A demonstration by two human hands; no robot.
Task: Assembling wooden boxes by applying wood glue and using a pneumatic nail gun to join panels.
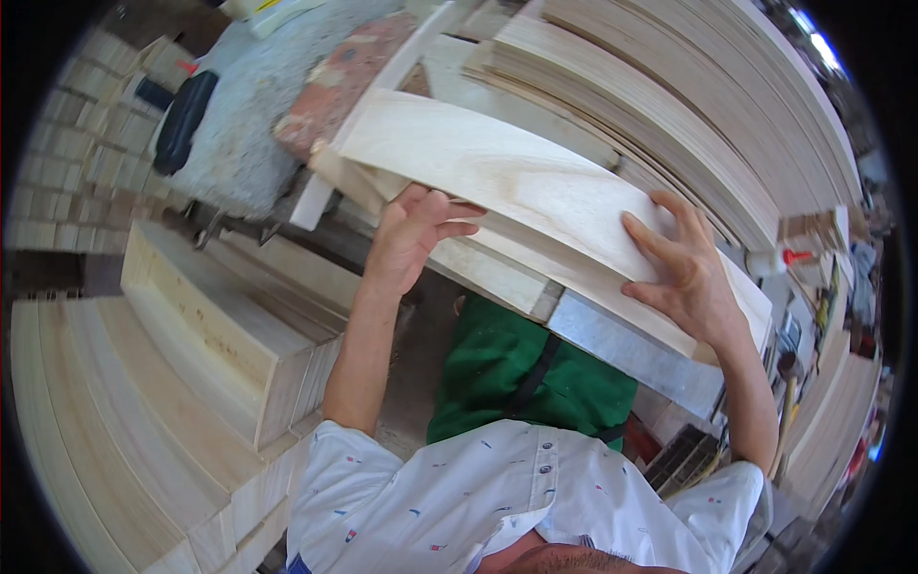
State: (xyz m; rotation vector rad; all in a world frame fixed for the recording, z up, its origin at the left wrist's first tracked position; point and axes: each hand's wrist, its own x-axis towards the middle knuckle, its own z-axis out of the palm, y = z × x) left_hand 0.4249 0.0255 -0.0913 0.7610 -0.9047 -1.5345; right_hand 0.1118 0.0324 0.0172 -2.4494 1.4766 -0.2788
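A long, pale wooden box [507, 177] lies across the bench in front of me, its broad smooth board facing up. Near its left end, my left hand [411, 234] has its fingers closed at the near edge, where the gap under the board shows; the fingertips are partly hidden. My right hand [684, 263] grips the box toward its right end, fingers over the top board and thumb at the near edge. Against the box's left end stands a narrow upright wooden strip [382, 86], with a reddish brick [339, 81] just beyond it.
Stacked boards [660, 105] fill the far right. At left, finished-looking wooden boxes [201, 325] are piled on one another. A black-handled tool [186, 122] rests on a rough grey block [253, 124]. Tools and a red-nozzled white bottle [770, 260] lie at right.
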